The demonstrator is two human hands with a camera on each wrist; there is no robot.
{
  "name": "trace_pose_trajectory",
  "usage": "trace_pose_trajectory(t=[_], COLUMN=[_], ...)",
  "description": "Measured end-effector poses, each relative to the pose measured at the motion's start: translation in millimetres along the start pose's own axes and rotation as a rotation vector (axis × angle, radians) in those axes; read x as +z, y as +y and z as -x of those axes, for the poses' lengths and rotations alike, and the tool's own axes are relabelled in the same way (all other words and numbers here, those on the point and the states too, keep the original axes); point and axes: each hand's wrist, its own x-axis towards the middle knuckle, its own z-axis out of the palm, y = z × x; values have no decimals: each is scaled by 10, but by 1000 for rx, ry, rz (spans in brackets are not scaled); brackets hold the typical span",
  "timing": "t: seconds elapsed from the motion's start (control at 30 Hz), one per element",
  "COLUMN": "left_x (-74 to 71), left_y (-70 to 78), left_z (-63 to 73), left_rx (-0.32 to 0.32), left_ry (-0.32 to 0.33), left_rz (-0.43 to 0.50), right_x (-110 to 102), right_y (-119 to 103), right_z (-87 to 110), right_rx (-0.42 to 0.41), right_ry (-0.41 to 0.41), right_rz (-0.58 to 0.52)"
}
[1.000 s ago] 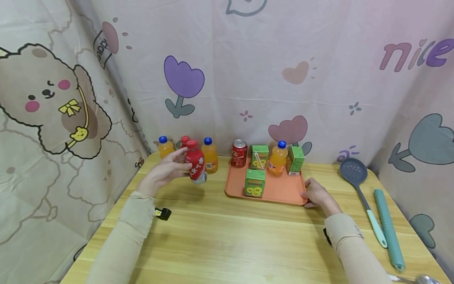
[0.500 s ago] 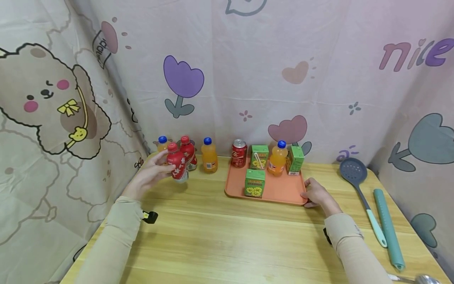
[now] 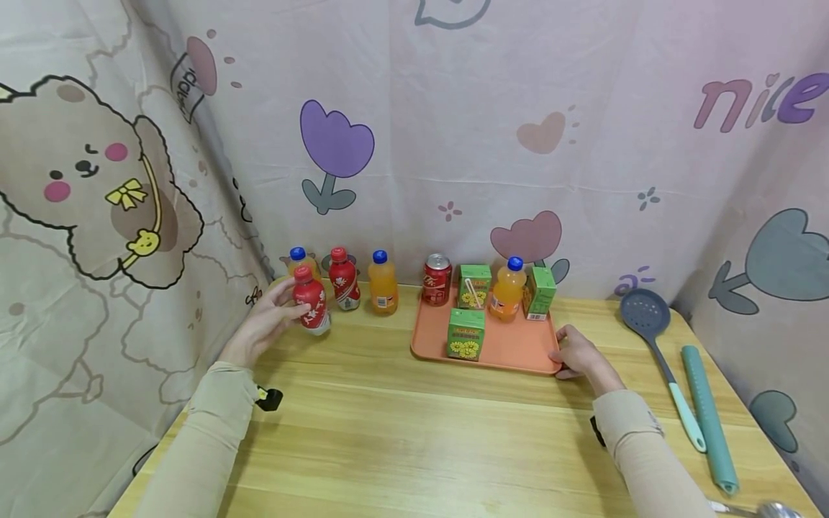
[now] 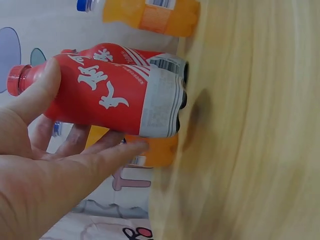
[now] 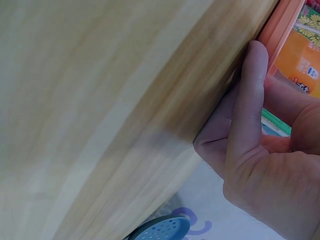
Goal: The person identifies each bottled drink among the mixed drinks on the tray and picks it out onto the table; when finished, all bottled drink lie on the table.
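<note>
Grasping a red, white-based plastic bottle (image 3: 316,305) near a standing red twin (image 3: 343,282), the left hand (image 3: 264,321) seemingly has yet to release it, while the right hand (image 3: 579,354) pinches a coral rectangular tray (image 3: 512,349) already bearing five drinks (image 3: 465,337).

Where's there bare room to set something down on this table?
Widest: the tabletop in front of the orange tray, between the sleeves. The tray itself is bare right of its front green carton. Crowded: the tray's back row, and the back left, where bottles cluster.
</note>
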Motion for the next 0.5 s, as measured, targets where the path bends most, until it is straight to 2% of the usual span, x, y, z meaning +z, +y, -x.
trace_pose_trajectory(t=[0.2, 0.4, 0.5], left_x=[-43, -39, -57], left_y=[-106, -146, -177], left_z=[-14, -3, -9], left_rx=[19, 8, 19], left_ry=[9, 20, 21], left_rz=[37, 28, 54], right_x=[-4, 3, -7], right_y=[3, 18, 13], right_z=[-7, -19, -16], right_rx=[7, 14, 12], right_ry=[-4, -8, -4], right_rz=[3, -2, -3])
